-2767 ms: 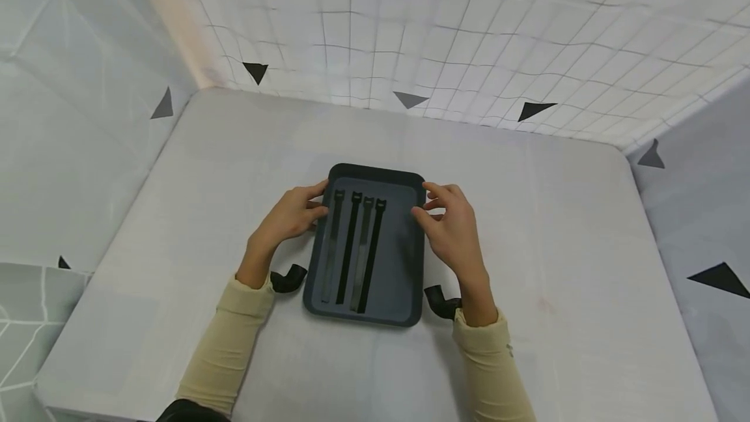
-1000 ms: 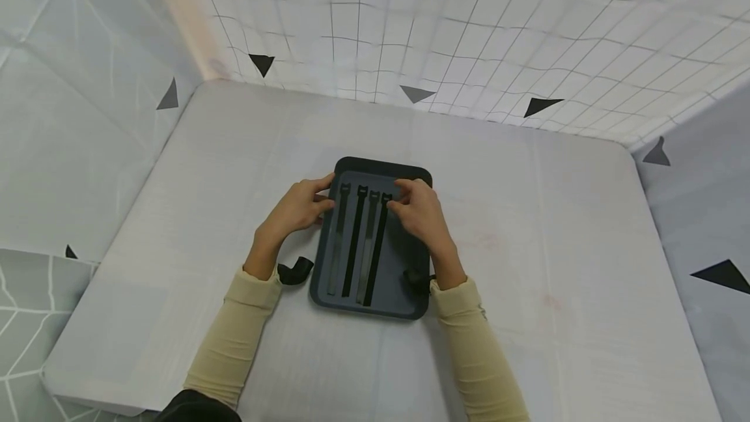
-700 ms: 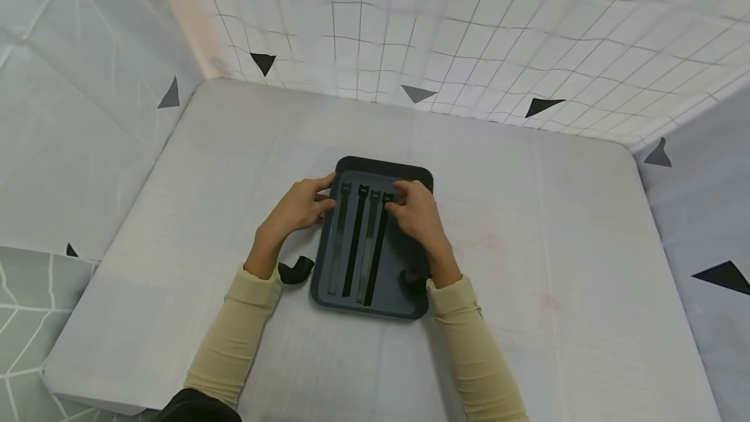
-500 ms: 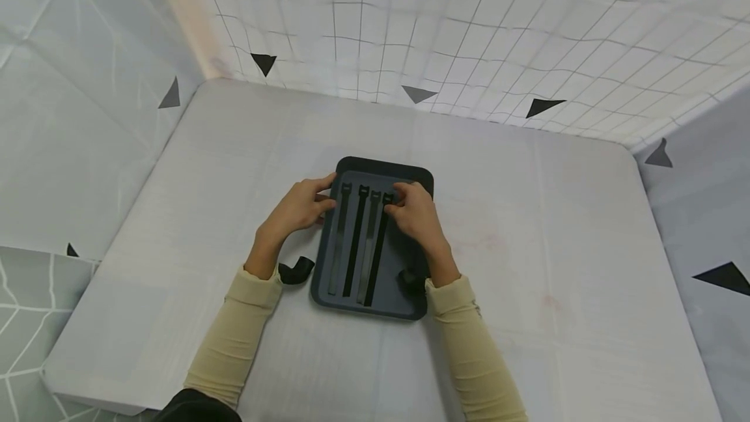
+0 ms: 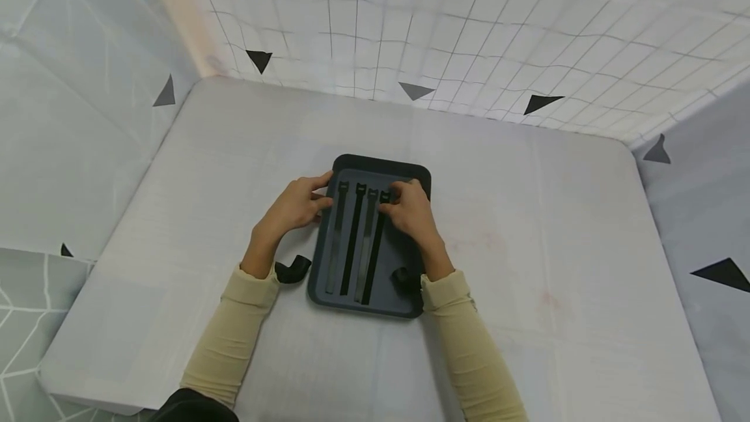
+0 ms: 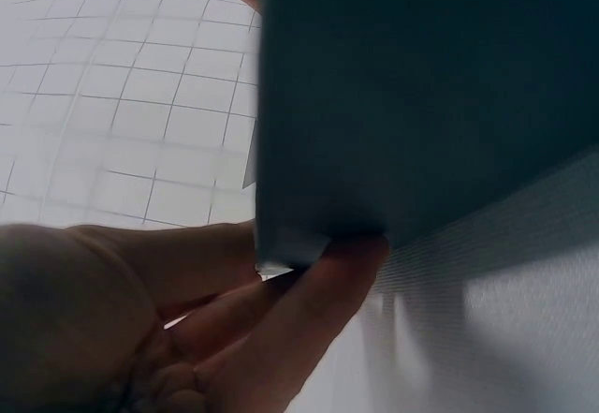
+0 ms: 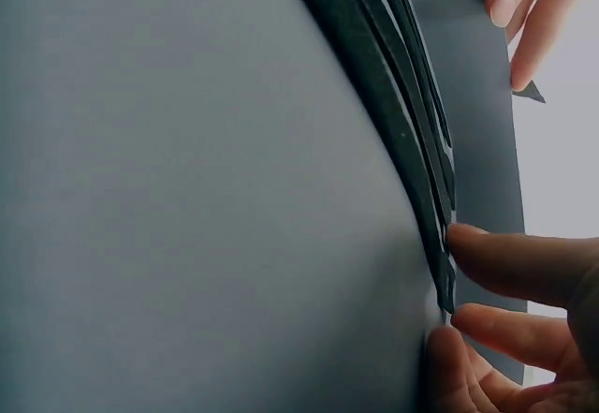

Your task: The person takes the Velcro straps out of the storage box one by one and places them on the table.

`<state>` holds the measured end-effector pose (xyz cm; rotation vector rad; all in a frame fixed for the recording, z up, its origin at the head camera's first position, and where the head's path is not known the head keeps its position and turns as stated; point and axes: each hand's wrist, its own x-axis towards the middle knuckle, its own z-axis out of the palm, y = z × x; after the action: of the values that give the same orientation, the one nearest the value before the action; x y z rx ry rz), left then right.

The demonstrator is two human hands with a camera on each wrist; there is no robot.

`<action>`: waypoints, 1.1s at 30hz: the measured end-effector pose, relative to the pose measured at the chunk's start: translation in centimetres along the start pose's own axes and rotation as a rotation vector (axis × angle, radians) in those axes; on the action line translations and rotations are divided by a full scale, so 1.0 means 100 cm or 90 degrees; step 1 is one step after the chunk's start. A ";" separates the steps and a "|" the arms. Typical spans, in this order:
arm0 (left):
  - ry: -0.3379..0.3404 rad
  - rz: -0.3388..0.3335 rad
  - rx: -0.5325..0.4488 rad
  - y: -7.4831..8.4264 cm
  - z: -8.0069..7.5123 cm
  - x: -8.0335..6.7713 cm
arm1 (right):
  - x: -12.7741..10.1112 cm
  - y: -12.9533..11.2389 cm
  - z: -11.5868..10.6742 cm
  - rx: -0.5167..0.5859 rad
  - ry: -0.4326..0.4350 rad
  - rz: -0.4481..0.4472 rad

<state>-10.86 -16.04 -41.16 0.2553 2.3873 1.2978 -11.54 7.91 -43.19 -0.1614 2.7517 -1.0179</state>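
Clearly, the left hand (image 5: 295,207) held the left edge of the dark tray (image 5: 404,279), with its fingers curled against the rim; the left wrist view showed one finger (image 6: 318,291) pressed under the tray's corner. Just to the right of this grip lay four black straps (image 5: 354,246) side by side on the tray floor, running from the far end toward the person. At the far end of the rightmost strap (image 5: 375,246), the right hand (image 5: 410,210) rested on the tray with its fingers (image 7: 510,263) touching the strap's head. Whether they already pinched it I cannot tell; the fingertips looked close together and bent. To the right of this hand the tray floor was bare, and the tray stood on a white table (image 5: 556,246).

To do this step well, I think the left hand should keep the tray from sliding while the right fingertips catch only the one strap head, lifting it without dragging the neighbour strap beside it.
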 end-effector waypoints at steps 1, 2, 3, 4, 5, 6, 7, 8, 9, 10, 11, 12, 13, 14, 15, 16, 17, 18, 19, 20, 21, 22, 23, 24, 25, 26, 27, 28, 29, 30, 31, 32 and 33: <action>0.001 0.001 -0.001 0.000 0.000 0.000 | 0.000 0.000 0.000 0.000 0.003 -0.003; 0.002 0.003 -0.002 0.000 -0.001 0.000 | 0.000 -0.001 0.001 -0.002 0.005 -0.006; 0.002 0.004 -0.003 0.000 -0.001 0.000 | 0.000 -0.001 0.001 -0.003 0.006 -0.008; 0.002 0.005 -0.003 -0.001 -0.001 0.000 | 0.000 -0.001 0.001 -0.006 0.007 -0.010; 0.003 0.005 -0.003 -0.001 -0.001 0.000 | 0.001 -0.002 0.001 -0.009 0.007 -0.010; 0.003 0.005 -0.003 -0.001 -0.001 0.000 | 0.001 -0.002 0.001 -0.010 0.006 -0.009; 0.002 0.005 -0.002 -0.001 -0.002 0.000 | 0.000 -0.003 0.001 -0.010 0.006 -0.008; 0.002 0.006 -0.002 -0.001 -0.002 0.000 | 0.000 -0.003 0.001 -0.009 0.006 -0.005; 0.002 0.007 -0.001 -0.001 -0.002 0.000 | 0.000 -0.004 0.001 -0.005 0.006 -0.002; 0.002 0.007 0.000 -0.001 -0.002 0.000 | 0.000 -0.004 0.001 -0.001 0.007 -0.001; 0.003 0.007 0.001 -0.001 -0.002 0.000 | 0.000 -0.004 0.001 0.003 0.007 -0.001; 0.004 0.007 0.001 -0.001 -0.002 0.000 | 0.000 -0.005 0.001 0.008 0.008 -0.002; 0.005 0.006 0.002 -0.001 -0.002 -0.001 | 0.000 -0.005 0.001 0.012 0.009 -0.004; 0.005 0.005 0.003 -0.001 -0.002 -0.001 | 0.000 -0.005 0.001 0.013 0.010 -0.007; 0.004 0.004 0.003 -0.001 -0.002 -0.001 | -0.001 -0.004 0.002 0.015 0.011 -0.011; 0.003 0.002 0.003 -0.001 -0.002 -0.001 | -0.001 -0.004 0.002 0.015 0.012 -0.015; 0.003 0.002 0.004 -0.001 -0.001 -0.001 | -0.001 -0.004 0.002 0.017 0.012 -0.017; 0.002 0.002 0.004 -0.002 -0.001 -0.001 | -0.001 -0.004 0.002 0.018 0.015 -0.019; 0.001 0.001 0.003 -0.002 -0.001 -0.001 | -0.002 -0.003 0.003 0.020 0.017 -0.021; 0.001 0.002 0.004 -0.002 -0.001 -0.001 | -0.002 -0.003 0.003 0.025 0.021 -0.023; 0.002 0.001 0.005 -0.002 -0.001 -0.001 | -0.002 -0.003 0.003 0.030 0.024 -0.024; 0.002 0.001 0.005 -0.001 -0.001 -0.001 | -0.002 -0.002 0.003 0.035 0.029 -0.028; 0.002 0.000 0.005 -0.001 -0.001 -0.001 | -0.002 -0.002 0.003 0.039 0.035 -0.031; 0.002 -0.002 0.005 -0.001 -0.001 -0.001 | -0.002 -0.002 0.003 0.043 0.042 -0.036; 0.001 -0.004 0.004 0.000 -0.001 -0.001 | -0.003 -0.001 0.003 0.046 0.049 -0.041; 0.001 -0.004 0.004 0.000 0.000 -0.001 | -0.003 -0.001 0.003 0.051 0.056 -0.047; 0.000 -0.006 0.003 0.000 0.000 -0.001 | -0.004 -0.001 0.003 0.057 0.063 -0.053; -0.001 -0.005 0.003 0.000 0.000 0.000 | -0.005 -0.001 0.003 0.066 0.071 -0.059; -0.001 -0.005 0.003 0.000 0.000 0.000 | -0.005 -0.001 0.003 0.075 0.077 -0.063; -0.002 -0.005 0.003 0.000 0.000 0.000 | -0.006 0.000 0.002 0.083 0.082 -0.066; -0.002 -0.005 0.003 0.000 0.000 0.000 | -0.007 -0.001 0.002 0.093 0.085 -0.069; -0.002 -0.005 0.004 0.000 0.000 0.000 | -0.008 -0.001 0.002 0.104 0.088 -0.072; -0.002 -0.005 0.004 0.000 -0.001 0.000 | -0.008 -0.001 0.001 0.116 0.090 -0.072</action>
<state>-10.93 -16.10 -41.18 0.2492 2.3878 1.2862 -10.70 7.90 -43.08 -0.2267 2.7804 -1.3517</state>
